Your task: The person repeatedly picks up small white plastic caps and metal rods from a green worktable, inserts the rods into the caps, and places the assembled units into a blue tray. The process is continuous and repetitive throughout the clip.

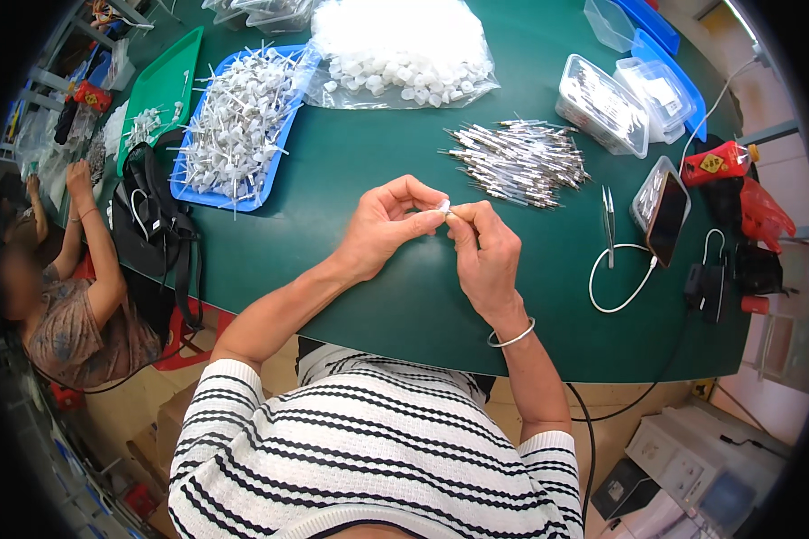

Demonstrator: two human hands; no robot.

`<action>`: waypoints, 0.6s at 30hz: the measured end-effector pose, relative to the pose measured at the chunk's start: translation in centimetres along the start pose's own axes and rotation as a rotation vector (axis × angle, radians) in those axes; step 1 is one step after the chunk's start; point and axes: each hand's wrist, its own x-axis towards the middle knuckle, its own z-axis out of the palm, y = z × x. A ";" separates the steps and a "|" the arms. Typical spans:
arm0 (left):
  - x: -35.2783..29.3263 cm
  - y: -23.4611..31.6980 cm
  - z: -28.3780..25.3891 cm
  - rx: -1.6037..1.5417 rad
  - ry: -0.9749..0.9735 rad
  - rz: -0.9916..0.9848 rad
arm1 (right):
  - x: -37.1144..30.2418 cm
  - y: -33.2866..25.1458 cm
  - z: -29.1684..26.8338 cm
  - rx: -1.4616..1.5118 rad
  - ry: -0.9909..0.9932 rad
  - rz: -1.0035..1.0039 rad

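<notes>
Fingers of the bare left hand [379,225] pinch a small white plastic piece [443,206] at the dial's centre, while thumb and forefinger of the bare right hand [489,259] press together beside it, probably so that both can steady something so tiny. A loose heap of slim silver-and-clear rods [517,163] at two o'clock, a transparent plastic bag [360,101] of stubby white pieces [436,84] at twelve and a blue rectangular plastic tray [277,171] at ten seem set for easy reach; fingertips hide whatever the right hand grips, and glare blanks the bag's upper part.
</notes>
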 end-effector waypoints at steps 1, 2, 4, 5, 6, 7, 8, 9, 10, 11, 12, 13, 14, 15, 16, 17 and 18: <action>0.0 -0.2 0.0 0.002 0.001 0.014 | 0.0 0.1 0.1 -0.004 0.013 -0.021; -0.1 -0.2 0.0 0.008 0.010 0.018 | 0.0 0.2 0.4 -0.008 0.025 -0.043; -0.1 -0.2 0.1 0.019 0.027 0.029 | -0.1 0.4 0.5 0.061 0.016 0.013; -0.2 -0.1 0.2 0.041 0.025 0.046 | -0.4 0.5 0.5 0.136 -0.005 0.090; -0.2 0.1 0.3 0.062 0.024 0.066 | -0.4 0.5 0.4 0.208 -0.029 0.165; -0.2 0.4 0.4 0.083 0.023 0.087 | -0.2 0.6 0.3 0.339 -0.036 0.187; -0.2 0.9 0.5 0.091 0.002 0.079 | 0.0 0.6 0.3 0.469 -0.043 0.209; -0.2 1.7 0.6 0.098 -0.021 0.070 | 0.3 0.7 0.1 0.599 -0.050 0.233; -0.2 2.0 0.6 0.106 -0.044 0.060 | 0.5 1.0 -0.5 0.714 -0.135 0.269; -0.3 2.0 0.6 0.118 -0.049 0.080 | 0.7 1.3 -0.8 0.753 -0.159 0.289; -0.4 2.0 0.7 0.128 -0.052 0.099 | 0.8 1.7 -1.0 0.791 -0.185 0.310; -0.5 2.0 0.8 0.139 -0.056 0.118 | 0.8 2.0 -1.1 0.829 -0.210 0.332; -0.5 2.0 0.9 0.171 -0.039 0.140 | 0.8 2.0 -1.1 0.823 -0.212 0.325; -0.6 2.1 0.9 0.207 -0.020 0.160 | 0.8 2.1 -1.1 0.822 -0.215 0.317; -0.7 2.1 0.9 0.243 0.000 0.181 | 0.8 2.1 -1.1 0.821 -0.217 0.309; -0.8 2.2 0.8 0.277 0.001 0.194 | 0.8 2.0 -1.0 0.828 -0.221 0.302; -0.9 2.2 0.8 0.311 0.000 0.207 | 0.8 1.9 -1.0 0.835 -0.223 0.295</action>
